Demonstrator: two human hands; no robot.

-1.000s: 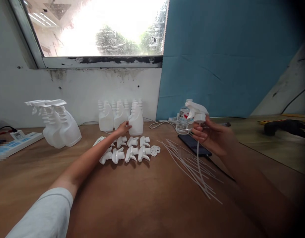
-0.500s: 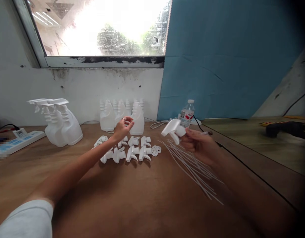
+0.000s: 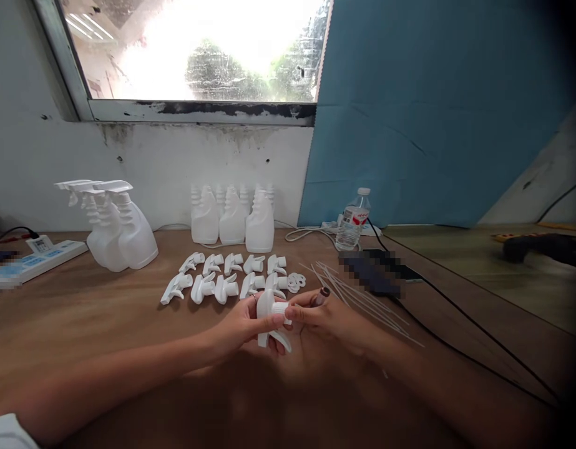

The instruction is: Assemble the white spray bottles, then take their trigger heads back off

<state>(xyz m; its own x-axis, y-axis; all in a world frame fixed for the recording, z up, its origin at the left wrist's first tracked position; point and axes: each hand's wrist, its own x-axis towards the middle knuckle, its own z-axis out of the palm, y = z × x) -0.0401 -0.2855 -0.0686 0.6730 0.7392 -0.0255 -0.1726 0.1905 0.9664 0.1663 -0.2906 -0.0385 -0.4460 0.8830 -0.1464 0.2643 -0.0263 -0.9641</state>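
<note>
White plastic trigger sprayer head (image 3: 270, 319): held just above wooden table, at 6 o'clock from rows of loose sprayer heads. Body upright, threaded collar pointing toward 3 o'clock, curved trigger lever hanging at bottom.

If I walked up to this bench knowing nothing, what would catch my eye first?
Probably the two hands meeting at the middle of the wooden table: the left hand and right hand together hold one white spray head. Just behind lie two rows of loose spray heads, and empty white bottles stand against the wall under the window.
</note>
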